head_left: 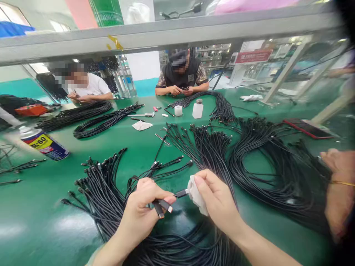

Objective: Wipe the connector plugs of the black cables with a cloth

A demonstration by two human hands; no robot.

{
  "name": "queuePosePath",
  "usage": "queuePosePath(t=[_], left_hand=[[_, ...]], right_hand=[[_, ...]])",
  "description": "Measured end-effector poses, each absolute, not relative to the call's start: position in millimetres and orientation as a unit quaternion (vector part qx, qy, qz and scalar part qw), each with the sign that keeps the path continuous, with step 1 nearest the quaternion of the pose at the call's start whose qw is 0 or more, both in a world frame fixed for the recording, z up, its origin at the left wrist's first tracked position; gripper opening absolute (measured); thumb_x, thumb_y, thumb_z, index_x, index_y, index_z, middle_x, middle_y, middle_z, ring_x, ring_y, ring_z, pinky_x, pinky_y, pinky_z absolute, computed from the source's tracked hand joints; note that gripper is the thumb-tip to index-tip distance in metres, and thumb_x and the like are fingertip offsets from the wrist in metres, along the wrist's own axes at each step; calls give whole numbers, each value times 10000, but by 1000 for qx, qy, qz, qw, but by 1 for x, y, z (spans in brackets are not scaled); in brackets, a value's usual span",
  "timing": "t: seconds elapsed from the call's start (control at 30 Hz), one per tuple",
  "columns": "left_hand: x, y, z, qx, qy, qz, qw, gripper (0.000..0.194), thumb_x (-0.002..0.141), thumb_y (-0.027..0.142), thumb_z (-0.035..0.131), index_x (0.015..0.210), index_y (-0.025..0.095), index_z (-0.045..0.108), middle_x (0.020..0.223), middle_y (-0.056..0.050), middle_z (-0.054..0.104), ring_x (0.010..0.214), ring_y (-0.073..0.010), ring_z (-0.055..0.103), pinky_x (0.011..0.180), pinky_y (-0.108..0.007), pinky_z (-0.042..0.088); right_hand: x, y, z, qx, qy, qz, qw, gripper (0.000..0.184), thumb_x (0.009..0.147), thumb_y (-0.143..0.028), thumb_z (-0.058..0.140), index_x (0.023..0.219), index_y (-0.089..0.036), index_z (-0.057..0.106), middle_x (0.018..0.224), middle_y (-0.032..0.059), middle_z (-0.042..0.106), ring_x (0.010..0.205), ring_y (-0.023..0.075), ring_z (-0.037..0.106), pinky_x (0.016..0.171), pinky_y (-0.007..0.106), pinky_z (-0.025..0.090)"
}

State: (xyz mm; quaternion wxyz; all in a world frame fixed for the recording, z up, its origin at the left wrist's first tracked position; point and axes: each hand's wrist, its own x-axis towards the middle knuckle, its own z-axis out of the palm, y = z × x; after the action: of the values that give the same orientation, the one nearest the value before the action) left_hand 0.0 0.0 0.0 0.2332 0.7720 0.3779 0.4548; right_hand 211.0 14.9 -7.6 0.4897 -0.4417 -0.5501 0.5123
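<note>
My left hand (141,208) is closed around several black USB cables (159,208), their plug ends sticking out past the fingers. One plug (181,193) points right, towards the other hand. Pinched between the thumb and fingers of my right hand (219,201) is a crumpled white cloth (196,194), which touches that plug's metal tip. Under and behind both hands spreads a large bundle of black cables (105,188), with connector ends fanned out to the left. Another fan of cable ends (210,144) lies just beyond my right hand.
A coiled cable bundle (266,177) lies right, near a co-worker's arm (341,192) and a red-edged phone (307,128). A spray can (44,143) leans at left. Further back are a white bottle (198,109), a tape roll (178,110) and two seated people. A shelf beam (166,31) crosses above.
</note>
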Motion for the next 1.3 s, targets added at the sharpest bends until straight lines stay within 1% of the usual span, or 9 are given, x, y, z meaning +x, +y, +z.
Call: queuePosePath(t=[0.17,0.33,0.43,0.57,0.73,0.87,1.1,1.2,1.3], left_hand=[[0,2,-1,769,380,457,235,138,876,118,699,869,256,708,742,95,688,659,-95,559,813,-312,329],[1,2,-1,776,379,451,227,132,867,129,722,883,260,711,741,95,684,650,-91,561,826,-322,333],[1,2,-1,784,382,440,214,125,865,140,731,889,261,710,749,93,687,649,-89,564,823,-325,333],[1,3,-2,785,386,437,208,109,878,151,718,883,260,711,745,87,687,657,-93,550,812,-323,332],[1,4,-2,776,383,449,222,136,869,147,724,922,272,718,743,82,690,670,-97,546,799,-308,351],[2,3,1,776,399,423,244,203,832,156,746,1003,258,707,753,49,664,722,-122,563,779,-292,390],[2,-1,3,771,422,367,306,301,712,5,642,931,210,611,835,10,610,822,-156,552,741,-263,440],[2,2,0,774,399,378,314,207,765,15,632,858,197,602,837,5,638,819,-149,580,770,-267,457],[1,6,-3,782,364,389,325,149,841,53,647,845,201,672,866,0,710,855,-142,647,830,-264,477]], right_hand=[[211,11,-8,-410,-576,517,482,332,1000,-470,511,829,-189,556,626,-25,536,505,96,435,441,209,319],[210,8,-9,-391,-612,521,448,322,1010,-447,485,830,-186,542,606,-40,491,499,92,397,446,213,301],[210,8,-11,-390,-658,471,439,290,1022,-389,461,817,-193,525,606,-47,476,497,91,402,463,215,323],[212,14,-11,-429,-661,381,483,276,1022,-379,457,830,-197,539,645,-25,534,539,108,471,504,223,374],[216,24,-8,-486,-529,441,538,310,995,-483,508,878,-201,561,642,-25,557,527,114,477,464,214,381],[214,23,-9,-474,-535,452,534,322,975,-499,545,872,-196,578,658,-18,562,557,117,487,488,213,390],[213,21,-9,-466,-543,467,520,332,968,-505,553,859,-193,586,655,-13,569,557,117,482,483,216,375],[212,21,-10,-463,-543,478,512,335,967,-512,553,872,-192,584,654,-17,557,557,116,469,486,219,368],[212,21,-10,-452,-546,502,495,338,969,-516,548,874,-192,576,647,-27,532,551,113,446,485,222,352]])
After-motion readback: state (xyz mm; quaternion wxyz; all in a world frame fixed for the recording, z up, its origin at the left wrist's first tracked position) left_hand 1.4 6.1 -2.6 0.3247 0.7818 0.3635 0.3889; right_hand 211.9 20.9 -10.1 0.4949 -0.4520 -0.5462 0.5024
